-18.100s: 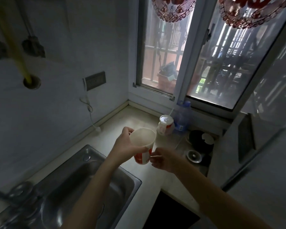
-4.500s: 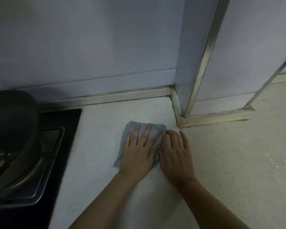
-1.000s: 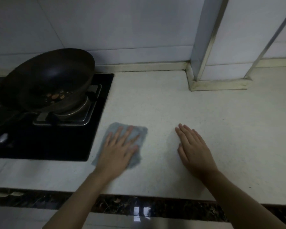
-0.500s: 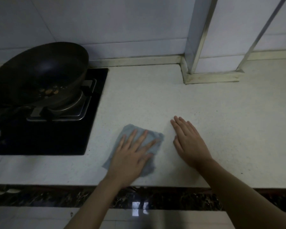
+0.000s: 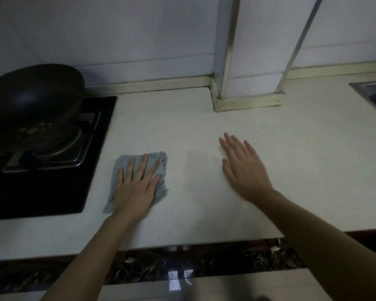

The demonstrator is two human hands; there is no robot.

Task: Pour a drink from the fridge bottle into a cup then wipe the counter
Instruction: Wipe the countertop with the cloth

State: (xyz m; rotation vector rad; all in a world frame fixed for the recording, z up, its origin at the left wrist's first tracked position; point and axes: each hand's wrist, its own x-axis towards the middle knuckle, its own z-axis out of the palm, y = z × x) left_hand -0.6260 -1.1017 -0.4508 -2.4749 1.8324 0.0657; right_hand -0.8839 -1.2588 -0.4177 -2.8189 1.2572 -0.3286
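Note:
A blue-grey cloth lies flat on the pale counter, close to the hob's right edge. My left hand presses flat on the cloth with fingers spread, covering most of it. My right hand rests palm down on the bare counter to the right of the cloth, fingers apart, holding nothing. A faint damp patch shows between the two hands. The bottle and the cup are out of view.
A black hob with a dark wok on its burner fills the left. A tiled pillar juts onto the counter at the back. A steel sink corner shows at far right. The counter's front edge runs below my wrists.
My left hand has slid the cloth leftward, toward the hob, leaving a wider gap to my right hand. The right hand stays flat on the counter.

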